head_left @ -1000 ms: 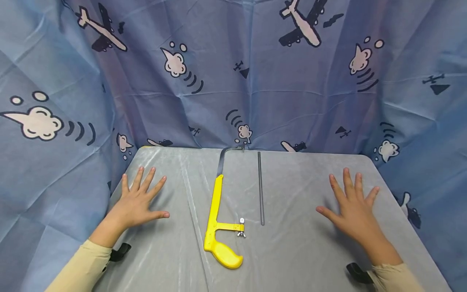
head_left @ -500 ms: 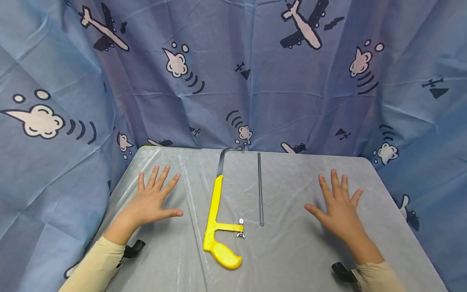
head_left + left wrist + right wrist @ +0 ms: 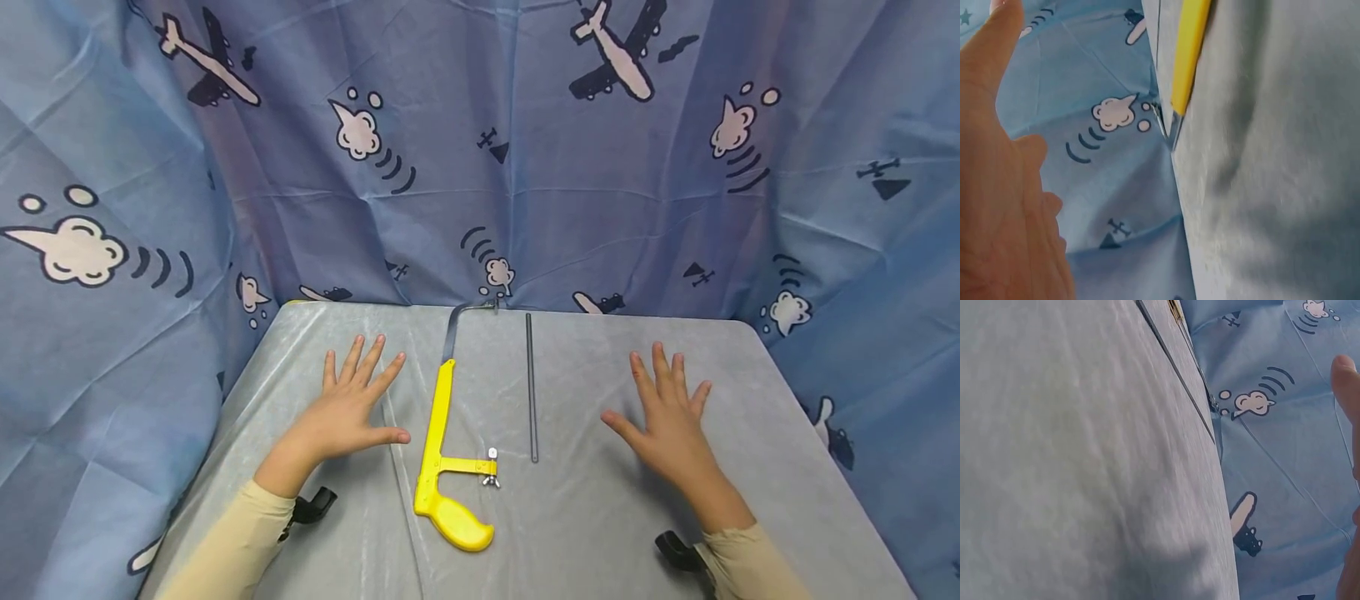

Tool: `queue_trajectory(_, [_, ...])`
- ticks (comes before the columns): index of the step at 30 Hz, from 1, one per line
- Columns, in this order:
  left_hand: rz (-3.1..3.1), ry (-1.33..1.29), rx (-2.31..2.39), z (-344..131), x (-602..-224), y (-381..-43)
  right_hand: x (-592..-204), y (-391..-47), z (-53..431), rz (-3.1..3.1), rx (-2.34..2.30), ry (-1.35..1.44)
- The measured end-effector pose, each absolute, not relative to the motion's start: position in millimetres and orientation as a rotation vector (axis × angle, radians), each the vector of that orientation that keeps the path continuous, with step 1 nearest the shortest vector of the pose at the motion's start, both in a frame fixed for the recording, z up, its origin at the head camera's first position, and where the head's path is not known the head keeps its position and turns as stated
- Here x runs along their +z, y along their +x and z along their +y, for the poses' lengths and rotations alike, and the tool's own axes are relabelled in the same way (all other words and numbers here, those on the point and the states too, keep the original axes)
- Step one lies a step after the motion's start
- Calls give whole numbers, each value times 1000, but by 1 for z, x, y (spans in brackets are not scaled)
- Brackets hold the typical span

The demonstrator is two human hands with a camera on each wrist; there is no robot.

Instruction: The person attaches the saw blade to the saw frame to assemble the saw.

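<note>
A yellow hacksaw frame point(image 3: 433, 442) lies on the grey-covered table, its handle toward the person and its bent metal arm at the far edge. To its right lies a thin grey hacksaw blade point(image 3: 532, 387), apart from the frame and nearly parallel to it. My left hand point(image 3: 341, 421) hovers left of the frame with fingers spread and nothing held. My right hand point(image 3: 670, 429) hovers right of the blade, fingers spread too. In the left wrist view, the yellow frame point(image 3: 1188, 50) shows beyond the left hand point(image 3: 1004, 200).
Grey cloth covers the table point(image 3: 592, 517). A blue curtain point(image 3: 420, 167) printed with planes and clouds stands behind it and along both sides. A black strap piece point(image 3: 315, 505) is at the left wrist, another black piece point(image 3: 677, 550) at the right.
Both hands have moved inward, the left one to the right and the right one to the left, fingers still spread. The hacksaw frame and blade stay in place.
</note>
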State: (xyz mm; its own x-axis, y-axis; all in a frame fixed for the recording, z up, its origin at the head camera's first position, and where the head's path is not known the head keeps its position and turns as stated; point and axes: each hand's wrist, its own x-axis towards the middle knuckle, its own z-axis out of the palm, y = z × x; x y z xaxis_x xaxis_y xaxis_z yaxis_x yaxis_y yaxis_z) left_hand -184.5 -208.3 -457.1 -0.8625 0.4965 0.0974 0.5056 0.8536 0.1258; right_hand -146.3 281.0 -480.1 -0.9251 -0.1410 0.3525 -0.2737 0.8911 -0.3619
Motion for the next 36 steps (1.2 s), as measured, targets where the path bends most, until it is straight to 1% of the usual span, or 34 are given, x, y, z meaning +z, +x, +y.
queue_trajectory(12, [-2962, -911, -347, -179, -455, -178, -484, -153, 261, -2728, 687, 328])
queue_trajectory(27, [-2948, -1100, -474, -147, -470, -174, -489, -163, 241, -2709, 744, 335])
queue_trajectory(36, [-2983, -1143, -494, -136, -479, -172, -491, -169, 230, -2701, 739, 340])
